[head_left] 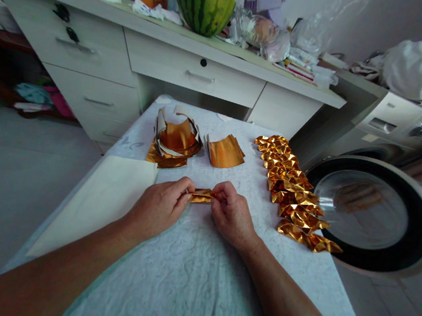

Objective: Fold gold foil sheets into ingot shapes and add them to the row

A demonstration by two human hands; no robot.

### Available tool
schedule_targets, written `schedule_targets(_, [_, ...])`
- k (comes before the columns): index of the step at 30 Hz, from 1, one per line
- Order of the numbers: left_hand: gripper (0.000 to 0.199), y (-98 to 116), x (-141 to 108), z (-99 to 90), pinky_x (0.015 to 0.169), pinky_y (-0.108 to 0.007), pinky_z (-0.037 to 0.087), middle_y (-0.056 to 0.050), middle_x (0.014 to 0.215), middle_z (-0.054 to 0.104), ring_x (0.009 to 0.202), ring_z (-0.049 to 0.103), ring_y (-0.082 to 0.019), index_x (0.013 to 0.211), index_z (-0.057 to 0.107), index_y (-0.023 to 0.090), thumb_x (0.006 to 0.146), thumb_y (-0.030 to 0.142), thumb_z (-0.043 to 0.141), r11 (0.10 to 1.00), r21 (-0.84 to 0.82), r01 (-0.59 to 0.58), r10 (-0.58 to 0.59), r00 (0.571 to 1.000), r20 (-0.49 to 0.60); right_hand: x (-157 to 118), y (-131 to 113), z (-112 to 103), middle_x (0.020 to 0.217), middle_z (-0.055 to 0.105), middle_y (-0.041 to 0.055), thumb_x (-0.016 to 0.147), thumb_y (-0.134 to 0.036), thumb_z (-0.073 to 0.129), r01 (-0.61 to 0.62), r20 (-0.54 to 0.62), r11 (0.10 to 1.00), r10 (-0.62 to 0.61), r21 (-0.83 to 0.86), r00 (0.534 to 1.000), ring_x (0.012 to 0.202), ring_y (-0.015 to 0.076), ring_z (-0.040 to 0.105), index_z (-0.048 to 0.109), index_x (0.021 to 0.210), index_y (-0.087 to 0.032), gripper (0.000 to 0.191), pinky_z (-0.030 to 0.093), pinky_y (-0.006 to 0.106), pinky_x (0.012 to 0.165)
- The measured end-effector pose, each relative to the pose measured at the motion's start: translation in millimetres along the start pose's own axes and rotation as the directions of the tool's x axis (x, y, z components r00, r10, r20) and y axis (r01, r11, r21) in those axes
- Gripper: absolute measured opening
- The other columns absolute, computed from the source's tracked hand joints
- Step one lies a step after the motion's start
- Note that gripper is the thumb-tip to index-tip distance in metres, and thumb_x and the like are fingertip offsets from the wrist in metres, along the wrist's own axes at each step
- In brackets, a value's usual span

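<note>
A narrow strip of folded gold foil paper is stretched between my two hands, low over the cloth-covered table. My left hand pinches its left end between thumb and fingers. At the right end, my right hand grips it the same way, its fingertips partly hidden. Just beyond my hands lies a small stack of gold foil sheets, curled upward. Left of that stack sits a larger curled bundle of gold sheets with pale backs. Rows of folded gold foil pieces line the table's right side.
A cream sheet covers the table's left part. Behind stands a white desk with drawers, bearing a cut watermelon and plastic bags. On the right, an open washing machine door reaches close to the table edge.
</note>
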State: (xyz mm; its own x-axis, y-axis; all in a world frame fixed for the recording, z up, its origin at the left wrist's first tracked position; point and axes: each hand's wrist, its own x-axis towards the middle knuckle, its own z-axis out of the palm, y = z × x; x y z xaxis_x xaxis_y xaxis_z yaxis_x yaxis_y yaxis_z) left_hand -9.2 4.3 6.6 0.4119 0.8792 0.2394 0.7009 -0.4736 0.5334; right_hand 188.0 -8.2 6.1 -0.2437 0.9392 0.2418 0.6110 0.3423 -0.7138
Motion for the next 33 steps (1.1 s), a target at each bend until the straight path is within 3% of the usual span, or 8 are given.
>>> schedule_targets(13, [0.015, -2.0, -0.8, 2.5, 0.064, -0.028, 0.045, 0.001, 0.077, 0.068, 0.071, 0.068, -0.018, 0.093, 0.050, 0.023, 0.094, 0.022, 0.035, 0.997, 0.079, -0.025, 0.023, 0.999, 0.025, -1.9, -1.2, 2.8, 0.068, 0.052, -0.0040, 0.083, -0.010, 0.045, 0.063, 0.062, 0.995, -0.058, -0.078, 0.996, 0.060, 0.0137, 0.051, 0.045, 0.092, -0.022, 0.016, 0.036, 0.023, 0.060])
schedule_targets(22, [0.015, -1.7, -0.6, 5.9, 0.059, -0.027, 0.040, 0.002, 0.071, 0.065, 0.064, 0.065, -0.017, 0.092, 0.053, 0.023, 0.092, 0.019, 0.038, 0.995, 0.095, -0.029, 0.018, 0.993, 0.115, -2.3, -2.9, 1.2, 0.065, 0.051, -0.0041, 0.088, -0.015, 0.043, 0.042, 0.049, 0.997, -0.039, -0.065, 0.998, 0.056, 0.0135, 0.050, 0.044, 0.091, -0.022, 0.008, 0.034, 0.023, 0.058])
schedule_targets(29, [0.016, -0.6, -1.4, 4.9, 0.063, -0.028, 0.043, 0.001, 0.075, 0.068, 0.070, 0.068, -0.019, 0.098, 0.052, 0.023, 0.094, 0.021, 0.036, 0.998, 0.064, 0.012, -0.016, 0.998, 0.062, -2.3, -4.1, 4.4, 0.064, 0.049, -0.0050, 0.085, -0.012, 0.043, 0.059, 0.110, 0.994, -0.048, -0.096, 0.993, 0.056, 0.0143, 0.050, 0.044, 0.098, -0.021, 0.015, 0.034, 0.023, 0.058])
schedule_targets(33, [0.017, -0.9, -1.4, 5.7, 0.063, -0.028, 0.043, 0.001, 0.078, 0.068, 0.071, 0.068, -0.019, 0.100, 0.052, 0.023, 0.095, 0.022, 0.036, 0.998, 0.062, 0.010, -0.016, 0.996, 0.091, -3.1, -3.5, 4.2, 0.063, 0.050, -0.0053, 0.085, -0.012, 0.042, 0.053, 0.101, 0.993, -0.042, -0.105, 0.994, 0.055, 0.0141, 0.050, 0.044, 0.100, -0.021, 0.017, 0.034, 0.023, 0.057])
